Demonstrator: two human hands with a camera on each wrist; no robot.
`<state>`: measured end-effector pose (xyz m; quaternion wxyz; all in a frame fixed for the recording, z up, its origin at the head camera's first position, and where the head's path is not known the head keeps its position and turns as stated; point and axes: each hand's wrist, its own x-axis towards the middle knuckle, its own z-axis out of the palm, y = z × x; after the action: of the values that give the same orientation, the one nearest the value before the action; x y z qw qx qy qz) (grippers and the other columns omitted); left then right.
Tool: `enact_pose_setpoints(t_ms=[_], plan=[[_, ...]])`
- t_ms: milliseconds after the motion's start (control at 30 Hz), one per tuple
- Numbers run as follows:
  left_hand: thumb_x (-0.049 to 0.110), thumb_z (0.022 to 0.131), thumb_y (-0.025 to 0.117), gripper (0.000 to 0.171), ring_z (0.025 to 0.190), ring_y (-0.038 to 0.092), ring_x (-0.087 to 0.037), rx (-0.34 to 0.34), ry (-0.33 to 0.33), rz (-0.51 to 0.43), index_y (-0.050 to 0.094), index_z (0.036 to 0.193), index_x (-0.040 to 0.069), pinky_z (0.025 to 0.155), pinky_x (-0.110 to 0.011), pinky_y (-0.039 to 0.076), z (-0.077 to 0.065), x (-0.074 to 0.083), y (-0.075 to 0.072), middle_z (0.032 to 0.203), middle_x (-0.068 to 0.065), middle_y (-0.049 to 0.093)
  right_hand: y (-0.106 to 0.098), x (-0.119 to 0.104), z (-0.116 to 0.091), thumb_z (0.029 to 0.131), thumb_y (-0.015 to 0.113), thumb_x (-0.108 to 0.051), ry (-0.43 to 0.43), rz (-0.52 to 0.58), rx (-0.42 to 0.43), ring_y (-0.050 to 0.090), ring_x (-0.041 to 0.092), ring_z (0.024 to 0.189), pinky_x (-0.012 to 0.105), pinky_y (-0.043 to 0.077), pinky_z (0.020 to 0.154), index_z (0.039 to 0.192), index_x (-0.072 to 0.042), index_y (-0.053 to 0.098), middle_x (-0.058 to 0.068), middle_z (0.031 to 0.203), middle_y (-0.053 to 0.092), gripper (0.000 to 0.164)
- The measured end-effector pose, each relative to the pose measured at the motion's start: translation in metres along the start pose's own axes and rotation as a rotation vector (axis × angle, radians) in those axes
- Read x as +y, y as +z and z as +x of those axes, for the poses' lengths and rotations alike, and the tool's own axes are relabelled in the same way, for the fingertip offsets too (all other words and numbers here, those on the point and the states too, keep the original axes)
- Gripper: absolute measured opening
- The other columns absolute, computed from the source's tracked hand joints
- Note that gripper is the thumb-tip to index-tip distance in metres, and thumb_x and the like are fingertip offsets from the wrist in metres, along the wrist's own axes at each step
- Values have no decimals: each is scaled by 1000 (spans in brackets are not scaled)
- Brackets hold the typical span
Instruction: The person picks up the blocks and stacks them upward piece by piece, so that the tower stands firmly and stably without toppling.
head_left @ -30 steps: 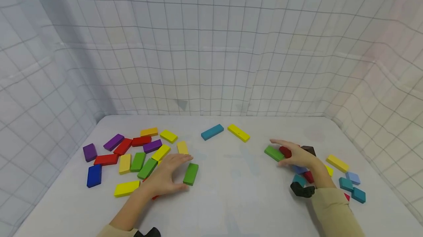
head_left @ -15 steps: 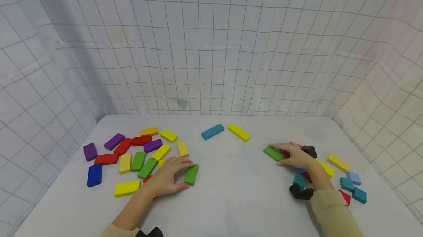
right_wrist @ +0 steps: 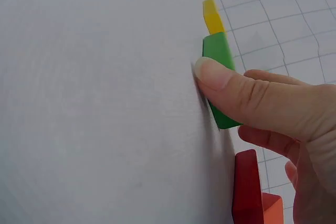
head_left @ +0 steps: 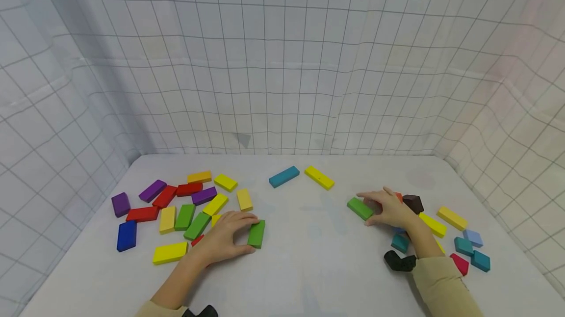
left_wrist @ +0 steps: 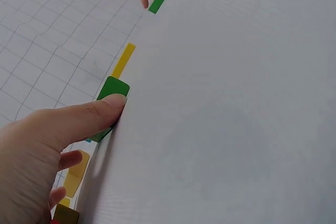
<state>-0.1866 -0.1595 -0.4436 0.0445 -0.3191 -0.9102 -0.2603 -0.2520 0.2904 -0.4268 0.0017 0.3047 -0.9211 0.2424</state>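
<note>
1. Head view, surroundings: We note a left cluster of blocks [head_left: 184, 217] beside and behind the left hand [head_left: 224, 238], and a right cluster of blocks [head_left: 432, 225] around the right hand [head_left: 389, 210], whose forearm hides part of it. A blue bar [head_left: 284, 176] and a yellow bar [head_left: 319, 177] lie farther back, between the two hands.
2. Head view, fingers: We see the left hand pinching the left green block [head_left: 257, 234], index finger and thumb at opposite ends. The right hand grips the right green block [head_left: 359, 208], well apart from the first.
3. Head view, surface and room: We identify a white table [head_left: 309, 263] before a white sheet [head_left: 282, 62] ruled with dark grid lines.
4. Left wrist view: We find a pale yellow block [left_wrist: 77, 174] near the lower fingers. The thumb lies on the left green block; we cannot see the index finger here. The table fills the right side.
5. Right wrist view: We observe a dark red block [right_wrist: 247, 187] and an orange block [right_wrist: 273, 209] below the fingers. The thumb presses the right green block's face; the opposing fingertips are hidden. The gridded sheet stands beyond.
</note>
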Motion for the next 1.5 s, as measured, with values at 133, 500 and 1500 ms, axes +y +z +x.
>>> enact_pose_setpoints(t_ms=[133,500,1500], plan=[[35,72,75,57,119,44,-25,0,-6,3,58,122,15,105,-51,26,0,0,0,127,-2,54,1,-4,1,66,80,-31,-8,-16,-32,55,20,92,61,14,103,123,-4,55,-1,97,62,68],[34,73,75,56,118,45,-26,-11,-20,0,58,123,15,102,-51,31,0,0,2,127,-2,53,7,-10,0,69,78,-35,88,156,-91,47,16,93,29,45,81,131,-7,47,-1,102,53,74],[33,74,75,56,110,53,-22,70,-4,24,59,122,10,91,-41,45,15,15,19,120,-3,58,22,-29,3,70,79,-28,189,329,-83,50,16,78,19,47,69,116,-5,46,3,88,51,61]])
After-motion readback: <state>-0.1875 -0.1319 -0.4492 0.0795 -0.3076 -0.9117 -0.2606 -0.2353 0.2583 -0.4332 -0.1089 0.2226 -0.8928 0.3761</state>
